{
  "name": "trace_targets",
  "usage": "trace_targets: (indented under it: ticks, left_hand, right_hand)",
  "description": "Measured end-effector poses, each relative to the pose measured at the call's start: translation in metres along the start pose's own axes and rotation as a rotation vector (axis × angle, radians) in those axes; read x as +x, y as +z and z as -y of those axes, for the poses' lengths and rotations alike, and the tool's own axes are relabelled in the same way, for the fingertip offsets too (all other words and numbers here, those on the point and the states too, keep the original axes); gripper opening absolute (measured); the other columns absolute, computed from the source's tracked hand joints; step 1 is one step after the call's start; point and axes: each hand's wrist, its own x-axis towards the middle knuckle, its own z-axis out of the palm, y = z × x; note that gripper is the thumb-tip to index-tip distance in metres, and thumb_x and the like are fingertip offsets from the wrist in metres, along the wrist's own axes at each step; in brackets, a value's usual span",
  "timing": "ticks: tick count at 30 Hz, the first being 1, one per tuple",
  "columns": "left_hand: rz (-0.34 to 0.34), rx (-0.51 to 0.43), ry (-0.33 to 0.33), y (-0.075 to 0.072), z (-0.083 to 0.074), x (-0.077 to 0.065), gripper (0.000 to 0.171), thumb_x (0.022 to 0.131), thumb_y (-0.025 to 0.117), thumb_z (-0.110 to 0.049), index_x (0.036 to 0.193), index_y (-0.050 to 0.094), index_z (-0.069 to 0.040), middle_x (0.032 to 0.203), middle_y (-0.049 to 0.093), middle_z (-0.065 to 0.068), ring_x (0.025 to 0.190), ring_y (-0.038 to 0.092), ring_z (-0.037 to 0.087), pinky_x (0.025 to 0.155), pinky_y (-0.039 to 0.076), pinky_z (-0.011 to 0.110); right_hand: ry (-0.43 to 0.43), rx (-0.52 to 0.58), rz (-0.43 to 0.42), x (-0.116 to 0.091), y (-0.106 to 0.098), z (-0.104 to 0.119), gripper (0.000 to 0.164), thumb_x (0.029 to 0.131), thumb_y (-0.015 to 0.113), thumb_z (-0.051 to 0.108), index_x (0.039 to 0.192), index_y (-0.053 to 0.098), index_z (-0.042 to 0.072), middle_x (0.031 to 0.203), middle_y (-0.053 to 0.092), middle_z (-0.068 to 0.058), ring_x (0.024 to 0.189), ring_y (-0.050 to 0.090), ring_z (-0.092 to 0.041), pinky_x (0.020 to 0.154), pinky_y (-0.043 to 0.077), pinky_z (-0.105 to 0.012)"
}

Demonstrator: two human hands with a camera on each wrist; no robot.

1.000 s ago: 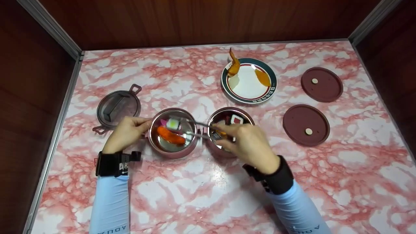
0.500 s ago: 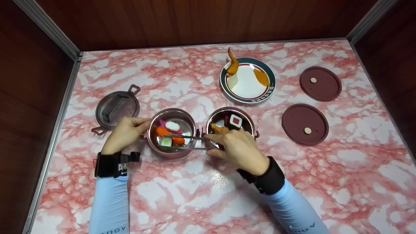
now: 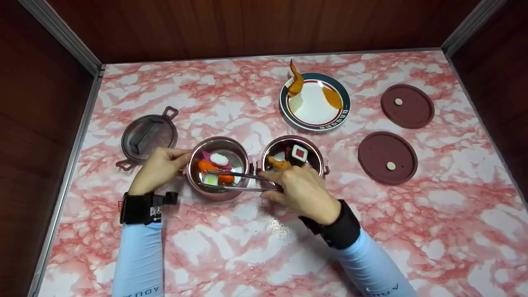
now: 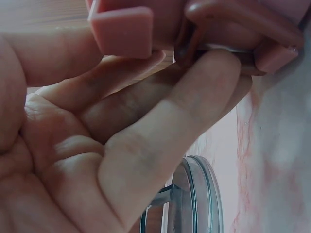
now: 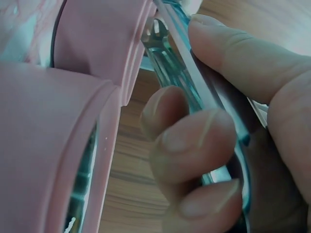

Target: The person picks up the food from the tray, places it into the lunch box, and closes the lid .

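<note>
My left hand [image 3: 159,171] holds the side handle [image 4: 121,31] of the left pink pot [image 3: 225,196], thumb and fingers on either side of it. In my right hand [image 3: 305,189] are metal tongs [image 3: 243,189], gripped between thumb and fingers. Their arms reach into the left pot and stand apart, the tips on either side of a small white sushi roll [image 3: 210,180] with a green centre. Beside the roll lies an orange sausage-like piece [image 3: 226,178], partly behind the upper tong arm. A white oval piece on pink [image 3: 218,159] sits behind it.
Beside the left pot stands a second pink pot [image 3: 323,161] with a red-centred sushi roll [image 3: 299,153] and a golden fried piece [image 3: 278,163]. A plate [image 3: 315,126] with food is behind. Two maroon lids [image 3: 381,152] lie right, a clear lid [image 3: 159,142] left.
The tongs have come from the back of the left pot toward its front with the green-centred roll. The roll now lies at the front left, its top turned up. The left hand stays put.
</note>
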Motion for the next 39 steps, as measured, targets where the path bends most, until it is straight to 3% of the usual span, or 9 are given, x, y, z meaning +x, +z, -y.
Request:
trace_targets:
  ticks: [4, 9, 18, 22, 26, 28, 33, 39]
  left_hand:
    - [-0.008, 0.004, 0.006, 0.001, 0.0, 0.001, 0.029, 0.101, 0.059, -0.024, 0.119, 0.072, -0.005, 0.108, 0.072, 0.012, 0.081, 0.066, 0.018, 0.073, 0.055, 0.033]
    - [-0.024, 0.025, 0.032, 0.003, 0.002, 0.003, 0.029, 0.101, 0.059, -0.024, 0.122, 0.071, -0.007, 0.111, 0.071, 0.01, 0.08, 0.066, 0.015, 0.068, 0.053, 0.025]
    - [-0.012, 0.008, 0.024, 0.003, 0.002, 0.003, 0.029, 0.102, 0.058, -0.023, 0.121, 0.071, -0.006, 0.112, 0.071, 0.011, 0.083, 0.067, 0.016, 0.072, 0.056, 0.031]
    - [-0.011, 0.008, 0.022, 0.002, 0.0, 0.002, 0.03, 0.102, 0.059, -0.025, 0.121, 0.071, -0.007, 0.112, 0.071, 0.011, 0.084, 0.067, 0.017, 0.073, 0.056, 0.03]
    - [-0.011, -0.003, 0.018, 0.003, -0.001, 0.001, 0.031, 0.101, 0.059, -0.027, 0.121, 0.072, -0.007, 0.113, 0.071, 0.011, 0.087, 0.067, 0.018, 0.074, 0.055, 0.028]
    - [-0.01, -0.009, 0.01, 0.003, -0.002, 0.001, 0.031, 0.101, 0.059, -0.027, 0.121, 0.072, -0.007, 0.113, 0.071, 0.011, 0.086, 0.067, 0.019, 0.074, 0.055, 0.029]
    - [-0.012, -0.002, 0.002, 0.003, -0.001, 0.001, 0.03, 0.101, 0.059, -0.027, 0.12, 0.072, -0.007, 0.111, 0.072, 0.011, 0.084, 0.067, 0.019, 0.074, 0.056, 0.032]
    - [-0.007, 0.021, 0.004, 0.002, 0.0, 0.002, 0.032, 0.101, 0.059, -0.028, 0.122, 0.071, -0.006, 0.111, 0.072, 0.012, 0.083, 0.067, 0.017, 0.072, 0.054, 0.028]
  right_hand:
    - [0.023, -0.011, 0.017, -0.001, -0.002, 0.004, 0.041, 0.083, 0.078, 0.044, 0.119, 0.074, 0.023, 0.069, 0.065, 0.002, 0.054, 0.052, -0.01, 0.037, 0.032, -0.03]
    - [0.035, -0.017, 0.028, -0.001, -0.004, 0.005, 0.045, 0.083, 0.078, 0.045, 0.122, 0.071, 0.022, 0.069, 0.063, 0.004, 0.058, 0.055, -0.012, 0.039, 0.034, -0.031]
    - [0.047, 0.074, -0.075, -0.004, -0.019, -0.004, 0.05, 0.082, 0.081, 0.041, 0.126, 0.07, 0.019, 0.088, 0.072, 0.005, 0.068, 0.063, -0.012, 0.051, 0.048, -0.034]
    - [0.108, 0.114, -0.138, -0.007, -0.034, -0.015, 0.053, 0.082, 0.08, 0.042, 0.129, 0.069, 0.02, 0.082, 0.072, 0.004, 0.056, 0.054, -0.009, 0.046, 0.042, -0.03]
    - [0.179, 0.128, -0.23, -0.013, -0.05, -0.034, 0.055, 0.082, 0.081, 0.04, 0.13, 0.067, 0.017, 0.103, 0.074, -0.003, 0.065, 0.063, -0.014, 0.055, 0.051, -0.033]
    - [0.218, 0.147, -0.273, -0.018, -0.057, -0.046, 0.054, 0.084, 0.079, 0.039, 0.131, 0.066, 0.017, 0.104, 0.074, -0.002, 0.066, 0.064, -0.013, 0.055, 0.052, -0.033]
    - [0.318, 0.14, -0.372, -0.029, -0.071, -0.077, 0.052, 0.086, 0.077, 0.038, 0.133, 0.065, 0.018, 0.075, 0.067, 0.001, 0.055, 0.053, -0.011, 0.042, 0.041, -0.025]
    - [0.53, 0.09, -0.461, -0.04, -0.078, -0.11, 0.049, 0.088, 0.074, 0.044, 0.131, 0.067, 0.021, 0.073, 0.063, -0.005, 0.062, 0.054, -0.023, 0.059, 0.041, -0.04]
